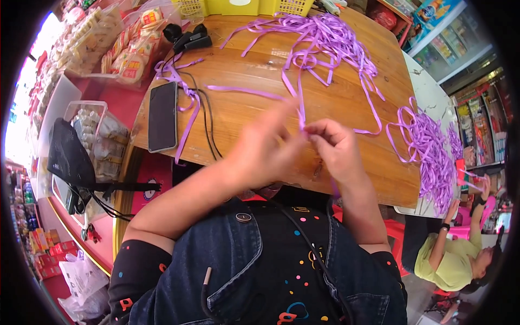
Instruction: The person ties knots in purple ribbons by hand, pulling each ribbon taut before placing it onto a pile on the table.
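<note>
Over the near part of the wooden table, my right hand pinches a purple ribbon between thumb and fingertips. The ribbon runs up from there toward a loose heap of purple ribbons on the far side. Close beside it on the left is my left hand, blurred by motion, its fingertips near the same ribbon. Its grip is too smeared to make out. Another strand stretches leftward across the wood.
A black phone lies at the table's left, with cables and ribbon strands beside it. A yellow basket stands at the far edge. More purple ribbons pile on the right, near another person. Packaged goods sit left.
</note>
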A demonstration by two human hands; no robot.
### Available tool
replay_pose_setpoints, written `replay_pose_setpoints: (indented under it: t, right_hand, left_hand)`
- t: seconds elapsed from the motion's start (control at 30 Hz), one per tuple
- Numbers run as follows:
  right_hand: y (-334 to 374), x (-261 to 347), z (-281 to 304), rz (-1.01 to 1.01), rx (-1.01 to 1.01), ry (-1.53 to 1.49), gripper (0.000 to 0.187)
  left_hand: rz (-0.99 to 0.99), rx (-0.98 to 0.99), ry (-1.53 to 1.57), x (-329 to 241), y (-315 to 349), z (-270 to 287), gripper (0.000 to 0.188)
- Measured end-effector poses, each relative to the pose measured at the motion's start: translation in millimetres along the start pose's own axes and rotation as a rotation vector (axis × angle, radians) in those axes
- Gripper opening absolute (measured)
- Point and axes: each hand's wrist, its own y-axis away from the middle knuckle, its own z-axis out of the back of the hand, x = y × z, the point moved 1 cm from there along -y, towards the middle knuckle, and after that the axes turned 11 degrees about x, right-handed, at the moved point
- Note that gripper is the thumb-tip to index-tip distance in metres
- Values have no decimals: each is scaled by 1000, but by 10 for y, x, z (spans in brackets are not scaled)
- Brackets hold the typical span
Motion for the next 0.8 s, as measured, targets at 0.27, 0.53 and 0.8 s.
replay_pose_setpoints:
  t: [0.27, 0.53, 0.8]
  right_hand:
    - [257, 22, 175, -113, 98, -37, 12]
    - [374, -169, 447, -55, -82, 258, 11]
    - [399, 204, -84, 28, -77, 475, 10]
  left_hand:
    - [151, 61, 116, 335, -12, 176, 19]
    - [117, -300, -157, 736, 10, 540, 13]
    - [-180, -37, -109, 67, 160, 109, 40]
